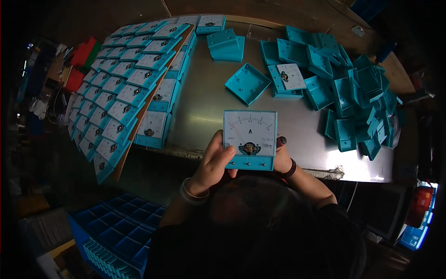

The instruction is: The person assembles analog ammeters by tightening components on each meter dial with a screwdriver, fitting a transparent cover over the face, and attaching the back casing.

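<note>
A teal ammeter [250,135] with a white dial marked "A" faces up in front of me, above the table's front edge. My left hand [214,160] grips its lower left side, thumb on the front. On its right side my right hand [282,157] holds it, the fingers partly hidden behind the case. Beyond the meter lies an empty teal case [248,84]. Farther right, a white dial plate with its movement [290,76] rests on teal cases.
A tilted board carries rows of meters [125,79] at the left, with more meters [153,124] beside it. Teal cases [344,135] are heaped on the metal table [200,111] at the right. A blue divided crate [104,225] stands at the lower left.
</note>
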The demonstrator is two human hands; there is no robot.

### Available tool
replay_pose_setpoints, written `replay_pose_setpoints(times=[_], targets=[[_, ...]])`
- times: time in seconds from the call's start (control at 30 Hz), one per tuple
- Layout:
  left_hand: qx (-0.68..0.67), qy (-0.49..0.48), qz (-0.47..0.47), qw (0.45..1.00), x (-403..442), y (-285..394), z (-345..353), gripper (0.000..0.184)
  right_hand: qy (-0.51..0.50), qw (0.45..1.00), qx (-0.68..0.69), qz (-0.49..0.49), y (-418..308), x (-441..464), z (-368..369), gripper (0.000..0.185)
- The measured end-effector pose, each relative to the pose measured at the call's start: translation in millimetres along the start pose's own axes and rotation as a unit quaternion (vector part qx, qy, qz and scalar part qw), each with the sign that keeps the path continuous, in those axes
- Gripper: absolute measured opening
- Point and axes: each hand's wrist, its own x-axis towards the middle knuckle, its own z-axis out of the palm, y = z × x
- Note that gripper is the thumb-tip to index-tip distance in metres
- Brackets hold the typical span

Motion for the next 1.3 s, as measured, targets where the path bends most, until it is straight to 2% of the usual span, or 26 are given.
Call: replay_pose_setpoints(times=[0.2,0.33,0.43,0.5,0.57,0.6,0.67,0.7,0.73,0.8,0.83,0.9,0.93,0.97,1.03,1.27,1.3], targets=[[0.005,-0.005,0.011,1.0,-0.6,5.5,4.9,0.036,0.03,0.993,-0.059,-0.1,-1.8,-3.9,6.4,0.025],[0.012,-0.007,0.015,1.0,-0.8,5.7,4.8,0.036,0.026,0.993,-0.058,-0.096,-2.2,-1.9,6.7,0.025],[0.007,0.009,0.011,1.0,-1.2,4.6,5.2,0.034,0.019,0.989,-0.11,-0.099,1.3,-1.2,3.8,0.025],[0.005,0.026,0.002,1.0,-0.5,3.1,4.1,0.031,0.003,0.998,-0.05,-0.045,4.3,-0.2,2.7,0.026],[0.004,0.044,-0.007,0.999,0.6,-0.8,1.0,0.027,0.027,0.983,0.141,0.112,8.5,3.5,2.3,0.031],[-0.008,0.079,-0.026,0.996,1.9,-4.7,-2.4,0.024,0.08,0.951,0.249,0.163,1.5,7.4,10.8,0.033],[-0.019,0.118,-0.041,0.992,4.6,-11.9,-10.5,0.021,-0.035,0.885,0.424,0.189,33.2,15.4,-25.7,0.03],[-0.02,0.136,-0.055,0.989,5.7,-14.2,-13.4,0.02,0.022,0.892,0.395,0.218,27.6,15.1,-18.4,0.027],[-0.022,0.154,-0.07,0.985,5.7,-15.5,-15.6,0.018,0.02,0.892,0.396,0.219,32.0,17.8,-20.0,0.027],[-0.035,0.142,-0.058,0.987,2.0,-13.0,-18.8,0.019,-0.066,0.913,0.358,0.185,44.1,21.0,-26.9,0.03],[-0.049,0.13,-0.045,0.989,1.4,-10.3,-18.4,0.02,-0.064,0.913,0.357,0.184,34.1,22.1,-17.2,0.03],[-0.044,0.119,-0.028,0.992,-0.1,-2.3,-12.8,0.022,0.029,0.934,0.301,0.192,16.3,20.2,6.5,0.034],[-0.037,0.109,-0.01,0.993,-0.8,0.3,-12.0,0.023,-0.033,0.949,0.287,0.125,28.4,18.4,4.5,0.035],[-0.038,0.113,-0.01,0.993,-2.3,0.6,-13.5,0.023,-0.035,0.949,0.287,0.128,29.2,16.9,8.5,0.035],[-0.031,0.069,-0.004,0.997,-4.7,0.8,-16.8,0.026,-0.035,0.968,0.243,0.052,23.4,16.3,20.6,0.032],[-0.053,0.062,-0.006,0.997,-7.0,7.6,-8.2,0.031,-0.011,0.998,0.066,-0.017,9.8,8.3,23.7,0.033],[-0.036,0.06,-0.006,0.998,-7.5,7.2,-8.1,0.038,-0.007,0.998,0.04,-0.045,8.8,7.1,24.0,0.032]])
